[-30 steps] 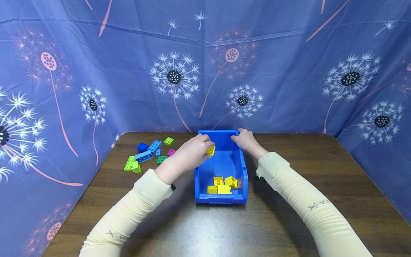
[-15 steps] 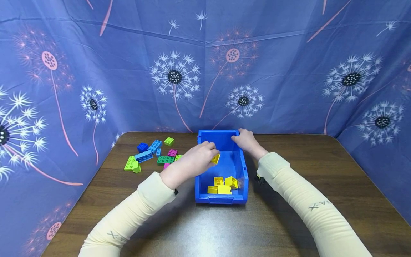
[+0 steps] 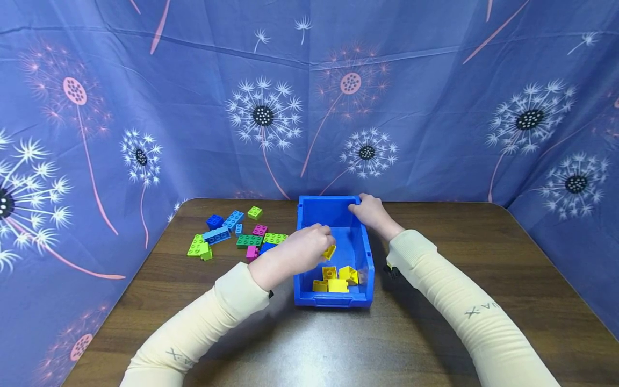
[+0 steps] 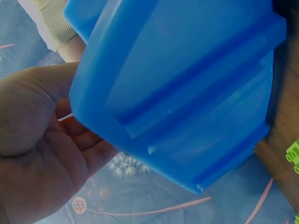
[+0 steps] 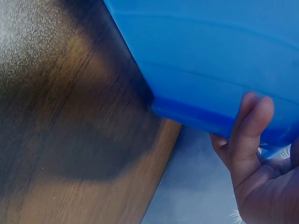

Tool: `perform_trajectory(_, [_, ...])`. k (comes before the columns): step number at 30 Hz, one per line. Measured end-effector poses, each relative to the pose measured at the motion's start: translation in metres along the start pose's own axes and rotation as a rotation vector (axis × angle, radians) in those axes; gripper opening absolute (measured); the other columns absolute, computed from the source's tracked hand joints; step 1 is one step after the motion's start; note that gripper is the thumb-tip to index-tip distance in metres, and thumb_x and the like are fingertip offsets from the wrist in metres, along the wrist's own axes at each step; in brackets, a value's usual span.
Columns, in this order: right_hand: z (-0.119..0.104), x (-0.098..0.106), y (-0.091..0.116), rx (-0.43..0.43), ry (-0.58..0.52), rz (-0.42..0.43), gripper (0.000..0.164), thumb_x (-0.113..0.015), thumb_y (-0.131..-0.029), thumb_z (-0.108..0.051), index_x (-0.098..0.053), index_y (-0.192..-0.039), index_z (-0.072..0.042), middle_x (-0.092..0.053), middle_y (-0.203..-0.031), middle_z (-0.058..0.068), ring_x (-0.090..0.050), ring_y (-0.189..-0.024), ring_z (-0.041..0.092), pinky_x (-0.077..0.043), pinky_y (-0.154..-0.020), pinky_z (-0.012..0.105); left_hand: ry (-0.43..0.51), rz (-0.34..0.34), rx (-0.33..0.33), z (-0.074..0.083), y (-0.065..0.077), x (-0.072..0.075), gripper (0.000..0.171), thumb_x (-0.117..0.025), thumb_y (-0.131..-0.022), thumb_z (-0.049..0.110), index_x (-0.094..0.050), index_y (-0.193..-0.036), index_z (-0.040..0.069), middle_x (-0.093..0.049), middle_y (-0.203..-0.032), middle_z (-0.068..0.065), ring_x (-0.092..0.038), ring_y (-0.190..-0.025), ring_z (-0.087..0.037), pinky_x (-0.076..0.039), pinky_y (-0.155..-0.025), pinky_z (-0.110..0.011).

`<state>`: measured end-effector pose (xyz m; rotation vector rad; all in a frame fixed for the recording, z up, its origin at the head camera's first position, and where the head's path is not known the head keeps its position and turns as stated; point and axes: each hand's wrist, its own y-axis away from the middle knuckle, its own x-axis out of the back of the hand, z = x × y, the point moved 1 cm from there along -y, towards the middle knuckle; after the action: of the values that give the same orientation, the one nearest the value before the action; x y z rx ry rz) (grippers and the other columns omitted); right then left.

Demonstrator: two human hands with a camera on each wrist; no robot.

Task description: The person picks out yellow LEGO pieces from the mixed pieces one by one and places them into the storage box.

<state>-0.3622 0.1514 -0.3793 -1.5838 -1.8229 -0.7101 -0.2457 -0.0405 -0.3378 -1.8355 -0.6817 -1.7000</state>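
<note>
In the head view a blue plastic bin [image 3: 333,302] stands at the middle of the table. My left hand [image 3: 304,248] reaches over its left wall and pinches a yellow toy brick [image 3: 330,252] above the bin's floor. Several yellow bricks [image 3: 338,285] lie inside near the front. My right hand [image 3: 371,214] grips the bin's back right corner. Its fingers [image 5: 250,128] press on the outer wall [image 5: 201,60] in the right wrist view. The bin's wall [image 4: 196,88] hides the left fingertips and the held brick in the left wrist view.
Loose bricks lie left of the bin: a dark green brick [image 3: 249,241], pink [image 3: 252,253], light blue [image 3: 216,235], dark blue [image 3: 215,222] and lime ones [image 3: 195,245]. A blue dandelion-print cloth [image 3: 309,107] hangs behind the wooden table [image 3: 459,247].
My left hand has moved right and toward the bin's front, lowering the yellow brick into the bin. More loose bricks show behind my left wrist. The right hand stays on the corner.
</note>
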Motion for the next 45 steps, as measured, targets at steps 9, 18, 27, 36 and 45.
perform_trajectory(9, [0.000,0.000,0.000,-0.002,0.002,0.002,0.033,-0.048,-0.093,-0.024,-0.053,-0.110,0.005,-0.062,-0.106,0.025,-0.066,-0.091,0.036,-0.057,-0.071,0.043,-0.015,-0.074,0.015,0.010,-0.002,-0.003,0.032,-0.074,-0.081,0.017,-0.069,-0.113,0.014,-0.064,-0.099,-0.002,-0.058,-0.089,-0.013,-0.053,-0.079,-0.022])
perform_trajectory(18, [0.000,0.001,-0.001,-0.002,0.015,0.000,0.038,-0.047,-0.093,-0.024,-0.052,-0.115,0.007,-0.061,-0.110,0.026,-0.064,-0.096,0.038,-0.056,-0.077,0.046,-0.037,-0.137,0.029,0.014,-0.004,-0.012,0.030,-0.070,-0.085,0.015,-0.068,-0.115,0.014,-0.066,-0.107,-0.003,-0.060,-0.094,-0.015,-0.053,-0.083,-0.024])
perform_trajectory(27, [0.000,0.001,-0.001,-0.012,0.004,-0.007,0.035,-0.047,-0.094,-0.025,-0.052,-0.112,0.005,-0.061,-0.106,0.024,-0.065,-0.090,0.035,-0.057,-0.071,0.042,-0.070,-0.241,0.090,0.018,-0.007,-0.020,0.028,-0.071,-0.084,0.014,-0.069,-0.111,0.015,-0.066,-0.110,-0.002,-0.061,-0.093,-0.015,-0.053,-0.086,-0.026])
perform_trajectory(36, [0.001,0.000,0.001,-0.019,-0.001,-0.010,0.038,-0.046,-0.095,-0.025,-0.049,-0.116,0.006,-0.060,-0.108,0.025,-0.065,-0.088,0.035,-0.057,-0.066,0.039,-0.074,-0.296,0.117,0.020,-0.009,-0.027,0.027,-0.071,-0.084,0.016,-0.068,-0.111,0.016,-0.067,-0.105,0.000,-0.060,-0.091,-0.013,-0.052,-0.087,-0.026])
perform_trajectory(45, [0.001,-0.001,0.000,-0.019,-0.005,-0.008,0.030,-0.045,-0.096,-0.025,-0.051,-0.106,0.002,-0.059,-0.092,0.019,-0.064,-0.076,0.029,-0.053,-0.053,0.027,-0.069,-0.316,0.146,0.020,-0.011,-0.032,0.029,-0.073,-0.082,0.018,-0.068,-0.110,0.016,-0.067,-0.100,-0.001,-0.061,-0.086,-0.014,-0.053,-0.084,-0.028])
